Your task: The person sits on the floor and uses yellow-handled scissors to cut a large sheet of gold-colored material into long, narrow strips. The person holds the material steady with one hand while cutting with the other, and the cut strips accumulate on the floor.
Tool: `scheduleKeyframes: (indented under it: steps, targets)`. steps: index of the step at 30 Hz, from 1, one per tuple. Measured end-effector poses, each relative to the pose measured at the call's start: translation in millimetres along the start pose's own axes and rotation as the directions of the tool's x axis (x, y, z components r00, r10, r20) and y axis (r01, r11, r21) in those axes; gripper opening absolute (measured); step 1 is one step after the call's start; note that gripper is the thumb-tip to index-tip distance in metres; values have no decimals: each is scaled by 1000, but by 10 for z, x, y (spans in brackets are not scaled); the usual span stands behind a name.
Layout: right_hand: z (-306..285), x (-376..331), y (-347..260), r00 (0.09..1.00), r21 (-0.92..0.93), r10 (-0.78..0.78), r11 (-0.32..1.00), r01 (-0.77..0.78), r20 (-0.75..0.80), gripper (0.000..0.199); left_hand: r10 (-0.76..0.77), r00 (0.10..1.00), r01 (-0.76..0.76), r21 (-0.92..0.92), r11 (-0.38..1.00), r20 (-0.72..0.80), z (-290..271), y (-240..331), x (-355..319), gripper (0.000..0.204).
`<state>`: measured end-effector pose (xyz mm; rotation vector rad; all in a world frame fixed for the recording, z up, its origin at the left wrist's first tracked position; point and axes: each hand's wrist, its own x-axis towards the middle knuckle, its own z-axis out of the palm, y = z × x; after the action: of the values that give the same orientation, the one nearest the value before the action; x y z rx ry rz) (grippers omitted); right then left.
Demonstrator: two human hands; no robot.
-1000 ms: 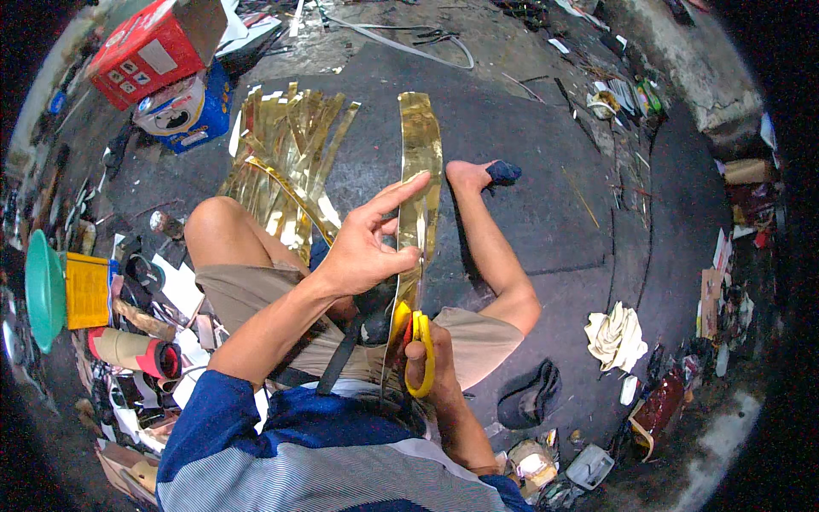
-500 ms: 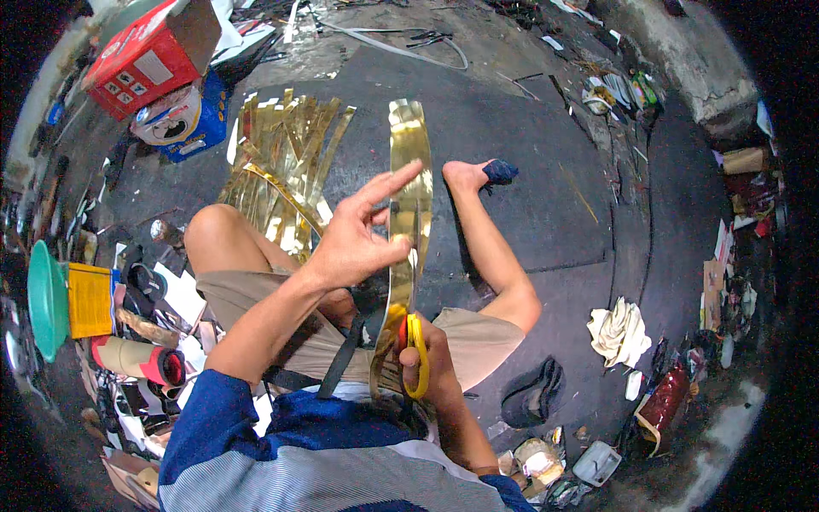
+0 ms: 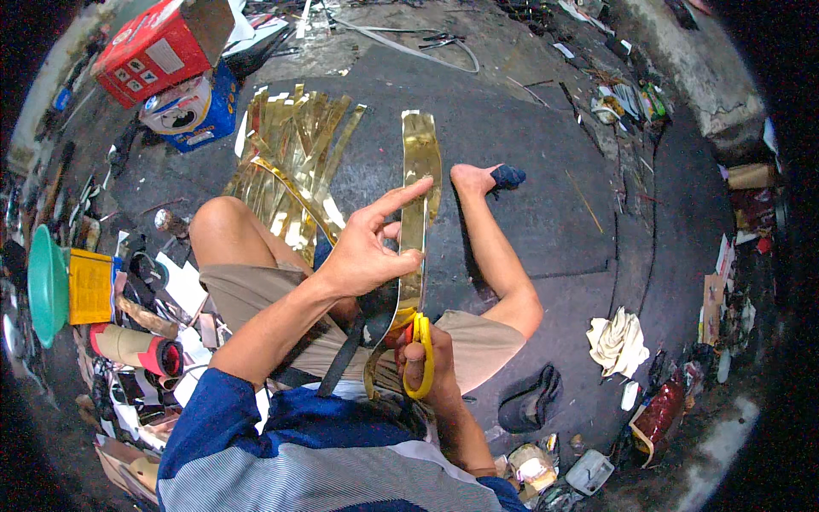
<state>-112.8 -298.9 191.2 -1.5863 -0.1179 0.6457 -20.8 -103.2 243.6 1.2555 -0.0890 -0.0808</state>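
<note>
A long, shiny gold strip (image 3: 417, 142) stands upright in front of me, its lower end curling toward my lap. My left hand (image 3: 358, 254) grips it from the left, with thumb and stretched index finger lying across its face and the other fingers mostly behind it. Below, my right hand (image 3: 441, 363) is closed round scissors with yellow and red handles (image 3: 427, 337). Their blades point up along the strip's right edge, partly hidden by it. Beyond my left knee, a fanned pile of similar gold strips (image 3: 290, 128) lies on the dark mat (image 3: 546, 230).
A red box (image 3: 158, 51) rests on a blue box (image 3: 196, 115) at far left. Nearer are a green basin (image 3: 47, 286), a yellow container (image 3: 90, 286) and scattered scraps. A cream cloth (image 3: 618, 343) and a black cap (image 3: 531, 401) lie at right.
The strip's upper end appears lower, and the scissors' visible blade portion has shifted slightly. Both hands keep their holds. The whole view has shifted a little.
</note>
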Motion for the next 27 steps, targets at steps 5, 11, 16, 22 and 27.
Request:
scheduleKeyframes:
  steps: [5,11,16,22,27]
  targets:
    - [87,-50,-129,998,59,52,997,-50,-33,79,102,995,-101,150,983,-5,-246,30,268,78]
    - [49,80,-290,976,-85,-214,973,216,32,74,184,983,-185,245,952,27,-86,129,189,75]
    - [89,146,-239,957,34,-290,957,289,33,68,74,997,-75,69,995,18,71,185,-2,76]
    - [90,84,-138,949,-149,-314,938,314,19,61,134,991,-133,114,985,2,1,7,36,76]
    - [78,86,-144,981,-89,-195,977,195,6,61,103,995,-102,88,991,-11,-58,-57,62,77]
